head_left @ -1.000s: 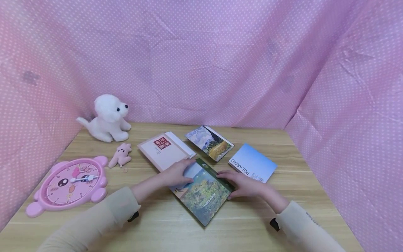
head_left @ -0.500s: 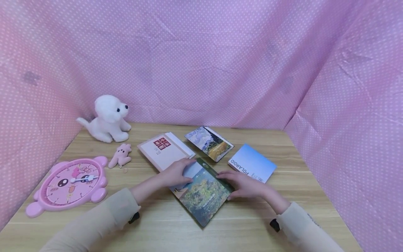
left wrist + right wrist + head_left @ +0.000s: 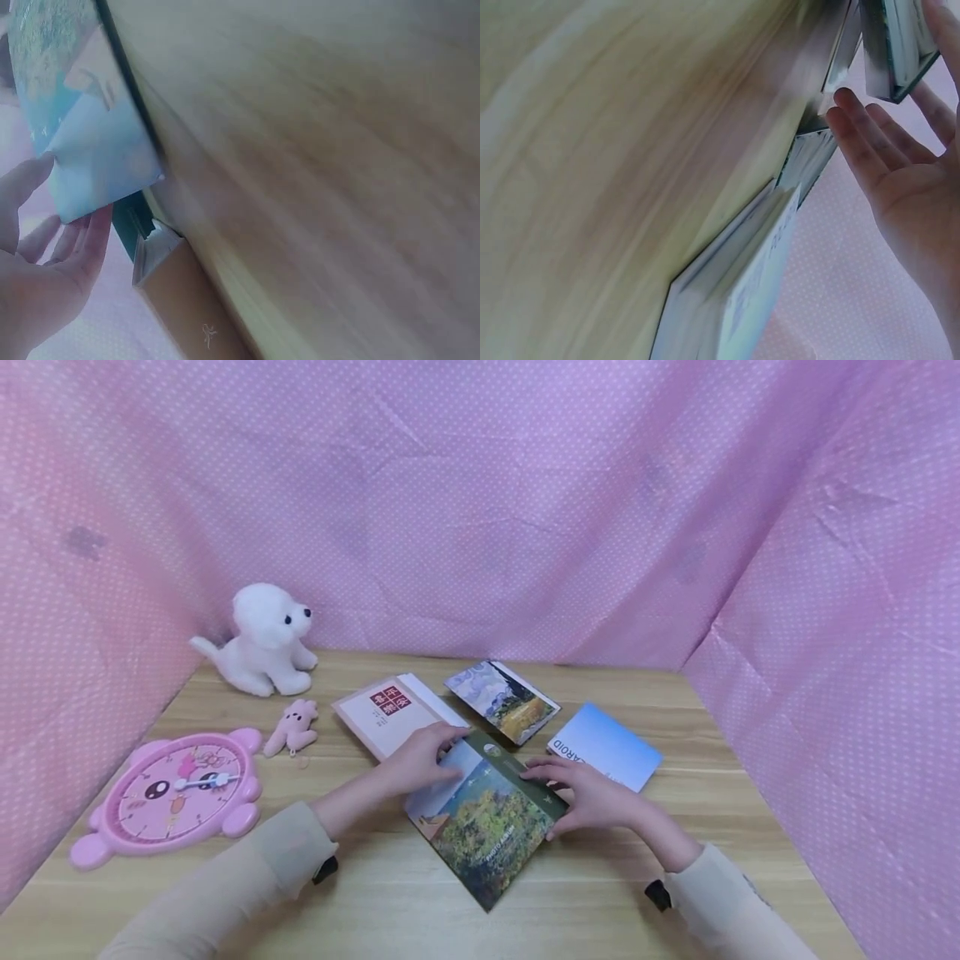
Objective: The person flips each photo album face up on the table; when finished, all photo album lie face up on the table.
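A photo album [image 3: 487,835] with a painted garden cover and a dark green band is between my two hands, slightly above the wooden table. My left hand [image 3: 420,764] holds its upper left corner; in the left wrist view the thumb [image 3: 30,180] lies on the cover and the other fingers go behind the edge. At the right edge, my right hand [image 3: 592,797] grips the album, its thumb low and its fingertips near the green band. Several fingers of that hand [image 3: 922,172] stretch out in the right wrist view.
Behind the album lie a beige book [image 3: 382,722], a painted-cover album [image 3: 506,702] and a blue POLAROID album [image 3: 615,747]. On the left are a pink clock [image 3: 251,802], a small pink plush [image 3: 292,727] and a white plush dog [image 3: 270,639]. Pink dotted cloth [image 3: 495,527] surrounds the table.
The photo album has come up a little from the table, its near corner closer to the camera. Both hands keep their places on it. The head view has shifted slightly.
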Demonstrator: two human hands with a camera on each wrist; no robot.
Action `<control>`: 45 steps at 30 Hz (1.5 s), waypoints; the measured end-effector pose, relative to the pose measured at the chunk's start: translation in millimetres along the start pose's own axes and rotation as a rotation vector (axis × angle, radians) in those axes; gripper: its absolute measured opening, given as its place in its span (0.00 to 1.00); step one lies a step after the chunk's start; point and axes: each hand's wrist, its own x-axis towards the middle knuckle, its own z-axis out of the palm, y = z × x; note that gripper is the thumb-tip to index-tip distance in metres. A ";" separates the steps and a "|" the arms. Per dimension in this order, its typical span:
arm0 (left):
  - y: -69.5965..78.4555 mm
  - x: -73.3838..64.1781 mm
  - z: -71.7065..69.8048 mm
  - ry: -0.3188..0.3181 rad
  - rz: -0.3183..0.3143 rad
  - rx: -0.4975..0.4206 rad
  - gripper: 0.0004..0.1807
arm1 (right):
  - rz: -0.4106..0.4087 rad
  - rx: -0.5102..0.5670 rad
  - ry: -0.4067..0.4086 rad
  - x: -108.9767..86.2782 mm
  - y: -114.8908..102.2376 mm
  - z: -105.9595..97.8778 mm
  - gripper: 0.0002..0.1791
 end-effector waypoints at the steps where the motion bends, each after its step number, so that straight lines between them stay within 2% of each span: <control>1: 0.3 0.2 0.1 0.004 -0.003 -0.003 0.34 | -0.007 0.013 0.004 0.0 -0.5 -0.1 0.46; 8: 1.8 -0.6 -0.3 0.021 -0.026 -0.065 0.27 | -0.099 0.075 0.037 0.1 -5.3 0.3 0.46; 17: 12.0 5.5 -6.8 0.112 -0.022 -0.124 0.26 | -0.077 0.111 0.135 -1.2 -10.5 -6.9 0.47; 30: 21.1 6.5 -12.2 0.183 0.030 -0.180 0.26 | -0.091 0.056 0.156 -1.1 -24.4 -20.7 0.51; 40: 31.8 11.2 -16.4 0.259 0.076 -0.233 0.27 | -0.125 0.193 0.153 -1.5 -28.2 -33.3 0.50; 45: 33.4 12.1 -14.2 0.299 0.110 -0.241 0.29 | -0.128 0.193 0.144 -2.0 -32.0 -37.0 0.51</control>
